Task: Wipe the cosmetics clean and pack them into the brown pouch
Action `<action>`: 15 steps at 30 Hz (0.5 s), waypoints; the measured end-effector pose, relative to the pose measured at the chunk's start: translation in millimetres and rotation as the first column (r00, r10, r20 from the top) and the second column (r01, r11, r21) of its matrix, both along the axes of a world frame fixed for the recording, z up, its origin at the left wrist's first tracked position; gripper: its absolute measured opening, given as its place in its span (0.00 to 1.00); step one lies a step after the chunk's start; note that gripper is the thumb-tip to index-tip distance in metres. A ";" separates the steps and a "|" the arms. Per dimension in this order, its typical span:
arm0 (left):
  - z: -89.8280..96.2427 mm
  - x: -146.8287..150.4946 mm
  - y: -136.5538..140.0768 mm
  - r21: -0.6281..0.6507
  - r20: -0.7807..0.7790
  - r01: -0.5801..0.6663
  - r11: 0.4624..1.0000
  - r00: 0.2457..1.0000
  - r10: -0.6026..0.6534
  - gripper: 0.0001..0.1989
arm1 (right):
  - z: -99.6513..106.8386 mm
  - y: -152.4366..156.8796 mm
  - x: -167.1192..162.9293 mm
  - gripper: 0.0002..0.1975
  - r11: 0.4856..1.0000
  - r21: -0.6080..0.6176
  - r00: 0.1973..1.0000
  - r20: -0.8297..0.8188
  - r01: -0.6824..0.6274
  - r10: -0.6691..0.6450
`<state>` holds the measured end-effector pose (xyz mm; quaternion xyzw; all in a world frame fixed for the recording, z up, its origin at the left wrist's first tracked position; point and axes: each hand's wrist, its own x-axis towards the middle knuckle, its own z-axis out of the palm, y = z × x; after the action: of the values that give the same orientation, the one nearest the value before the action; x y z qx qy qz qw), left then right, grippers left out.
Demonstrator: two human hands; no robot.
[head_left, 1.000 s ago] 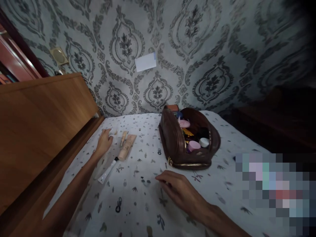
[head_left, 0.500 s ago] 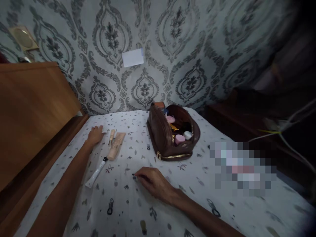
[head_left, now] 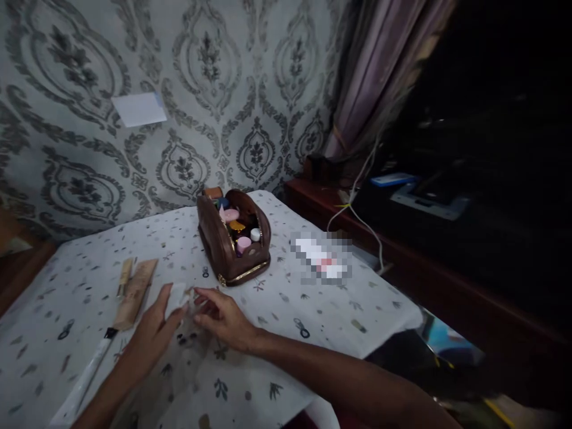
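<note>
Pinching a small white item [head_left: 177, 294] between thumb and fingers, the left hand [head_left: 161, 316] holds it low in the frame, just left of centre. The right hand [head_left: 223, 316] comes in beside it, fingers bent and their tips at a tan bit [head_left: 190, 293] next to the white item; blur hides whether those fingers grip anything, and whether the tan bit belongs to the item. So small a thing ought to be light, and it seems stiff rather than soft, probably smooth-sided enough to slip under a loose touch. Its opposite sides look the best place to take hold, with thumb against fingers and only gentle pressure, as it could easily spin or drop. On the patterned white surface [head_left: 330, 316], a beige tube [head_left: 136, 295] lies left of the left hand with a slimmer tube [head_left: 124, 278] next to it, while a white tube [head_left: 87, 375] runs toward the lower left, its black end near the beige one. Beyond the hands, near the centre of the frame, an open brown bag [head_left: 212, 250] shows pink and white lids inside.
</note>
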<state>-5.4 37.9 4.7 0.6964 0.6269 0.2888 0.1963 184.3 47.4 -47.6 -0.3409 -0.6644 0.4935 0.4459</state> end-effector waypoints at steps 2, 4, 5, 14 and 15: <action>-4.0 22.3 -10.5 -0.026 0.048 0.064 0.998 0.997 -0.062 0.25 | -0.1 0.6 1.0 0.26 0.999 0.040 0.999 0.028 0.027 -0.028; -7.6 32.0 -12.8 -0.022 0.057 0.060 0.998 0.997 -0.058 0.24 | -0.6 1.6 0.8 0.23 0.998 0.048 0.998 0.055 0.037 -0.040; -9.6 32.8 -12.2 -0.016 0.041 0.042 0.999 0.998 -0.041 0.24 | -0.9 2.3 0.2 0.22 0.998 0.044 0.997 0.066 0.035 -0.038; -38.7 8.7 -9.5 0.025 -0.146 -0.009 1.000 0.989 0.013 0.26 | 4.6 1.0 -0.1 0.11 0.982 -0.085 0.986 0.005 -0.167 0.168; -42.0 6.8 -9.0 0.042 -0.160 -0.024 0.999 0.987 0.030 0.28 | 5.6 0.4 0.5 0.11 0.979 -0.102 0.984 0.002 -0.178 0.179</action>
<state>1.4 28.9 -37.3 0.7126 0.6442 0.2470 0.1273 184.8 47.9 -42.0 -0.3049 -0.6690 0.5626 0.3782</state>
